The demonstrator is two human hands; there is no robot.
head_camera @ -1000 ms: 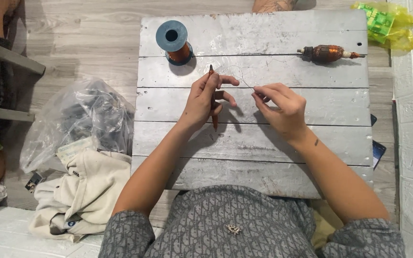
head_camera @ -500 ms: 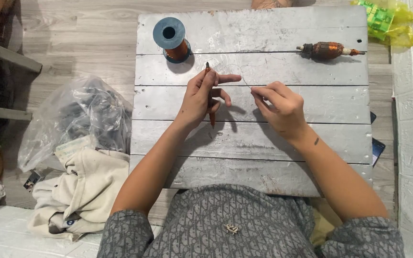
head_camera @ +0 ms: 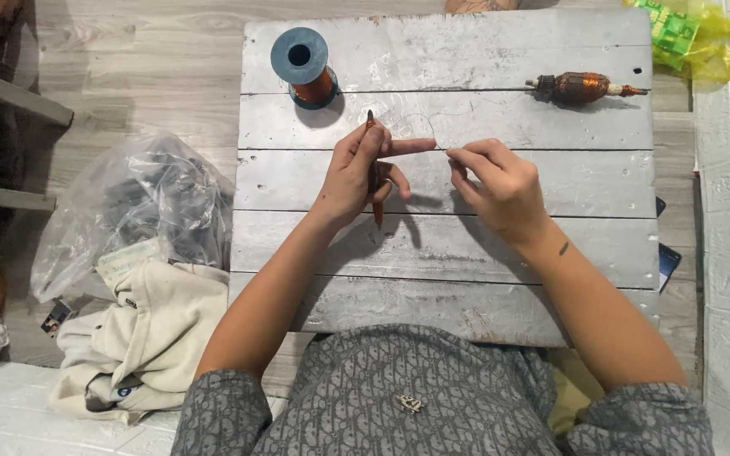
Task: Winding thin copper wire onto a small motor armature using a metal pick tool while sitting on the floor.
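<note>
My left hand (head_camera: 363, 171) grips a thin brown stick-like tool (head_camera: 373, 169) upright above the grey wooden board (head_camera: 449, 245), forefinger pointing right. My right hand (head_camera: 493, 184) pinches the end of a fine copper wire (head_camera: 422, 120) that loops up between the two hands. The hands are a few centimetres apart near the board's middle. A spool of copper wire with a blue flange (head_camera: 302, 66) stands at the board's far left. A copper-wound motor armature (head_camera: 580, 88) lies at the far right.
A clear plastic bag with dark parts (head_camera: 133, 211) and a cream cloth bag (head_camera: 141, 338) lie on the floor to the left. A yellow-green packet (head_camera: 682, 34) sits at the top right. White panels run along the right edge.
Both hands stay nearly in place; the right hand has shifted slightly and the wire loop between the hands has changed shape a little.
</note>
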